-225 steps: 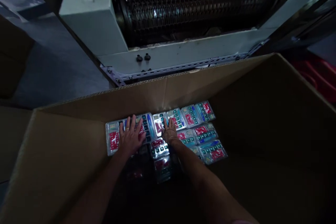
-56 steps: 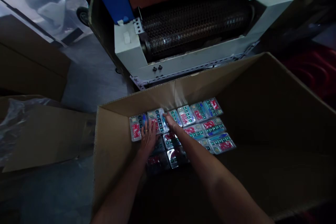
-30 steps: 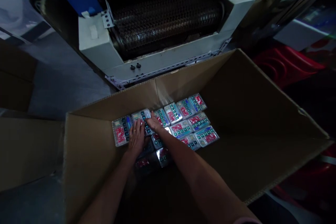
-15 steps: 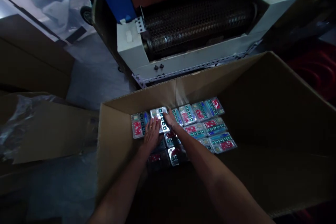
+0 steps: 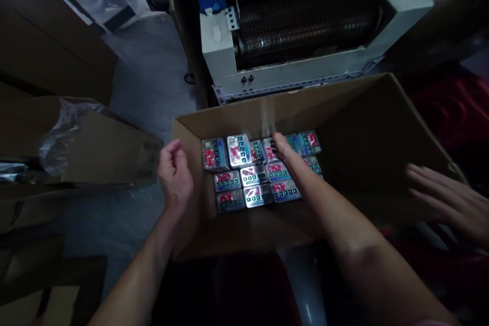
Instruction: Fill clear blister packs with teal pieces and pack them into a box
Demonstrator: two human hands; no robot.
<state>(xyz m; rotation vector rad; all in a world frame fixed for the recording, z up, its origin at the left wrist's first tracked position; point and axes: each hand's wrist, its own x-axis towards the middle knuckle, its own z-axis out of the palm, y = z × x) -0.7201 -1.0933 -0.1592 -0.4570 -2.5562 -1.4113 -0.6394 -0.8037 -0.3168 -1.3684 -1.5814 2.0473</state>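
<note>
"Lying at the middle of the head view, are those clear plastic packs [image 5: 253,174]?"

"Yes, they rest in rows towards the left end of a large cardboard box [image 5: 332,102]. They show red patches and small green squares, and some have a blue strip too. One bright pack [image 5: 240,151] in the far row looks higher than the pack just right of it."

"And the left hand [image 5: 175,181]?"

"It hangs left of centre in the frame, over the box's left wall and apart from the packs. Its fingers curl loosely, and that grip holds nothing."

"What of the right hand [image 5: 286,148]?"

"That one reaches over the far row, a little right of the frame's centre. The palm side is hidden, so I cannot tell whether its grip has a pack or even touches one."

"Then whose is the blurred hand [image 5: 449,201] at the right edge?"

"Another person's, with fingers stretched out to the left, near the box's right end."

"What else do you see?"

"Across the upper part of the frame stands a pale machine [image 5: 217,53] with a dark mesh-covered roller [image 5: 309,28]. At the left, a second carton [image 5: 110,147] has crumpled clear film [image 5: 64,135] beside its flap, and something red [image 5: 454,107] shows dimly at the right."
</note>
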